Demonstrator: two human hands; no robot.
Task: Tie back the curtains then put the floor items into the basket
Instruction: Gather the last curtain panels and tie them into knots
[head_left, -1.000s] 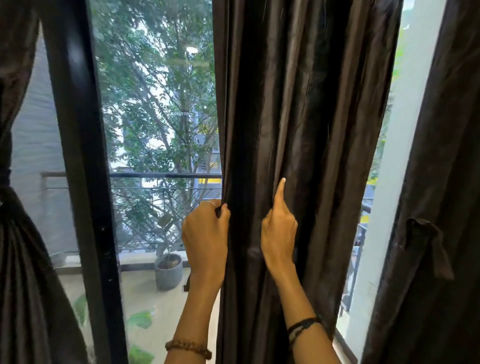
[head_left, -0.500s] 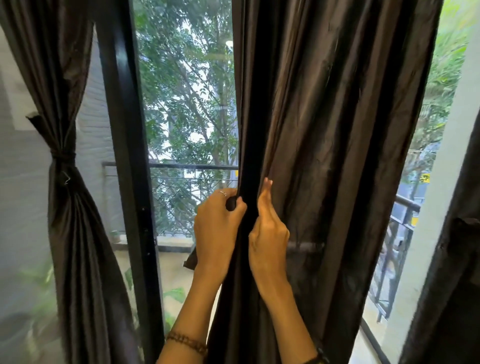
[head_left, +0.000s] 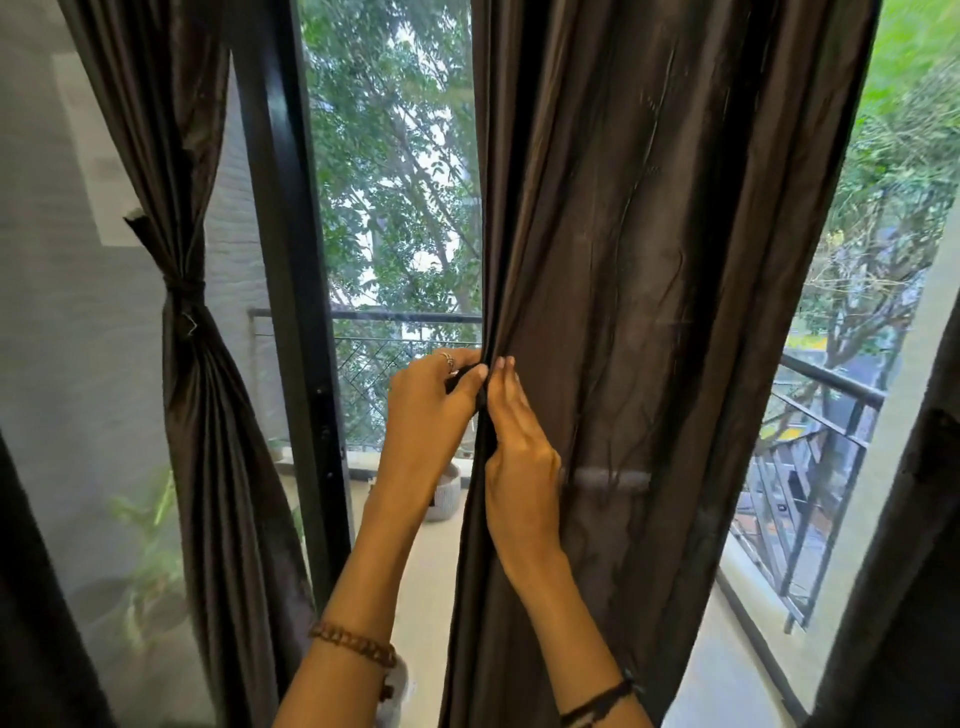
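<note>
A dark brown curtain (head_left: 649, 270) hangs loose in the middle of the window. My left hand (head_left: 434, 410) pinches its left edge between thumb and curled fingers at about railing height. My right hand (head_left: 519, 457) lies flat on the cloth right beside it, fingers straight and pointing up along the same edge. A second brown curtain (head_left: 197, 395) at the left is tied at its waist with a band (head_left: 183, 287). No basket or floor items can be seen.
A black door frame (head_left: 291, 291) stands between the two curtains. Beyond the glass are a balcony railing (head_left: 826, 382), a grey plant pot (head_left: 444, 493) and trees. Another dark curtain (head_left: 914, 545) hangs at the right edge.
My right hand slid left across the cloth until it met my left hand at the curtain's edge. The view turned left, bringing the tied curtain fully into sight.
</note>
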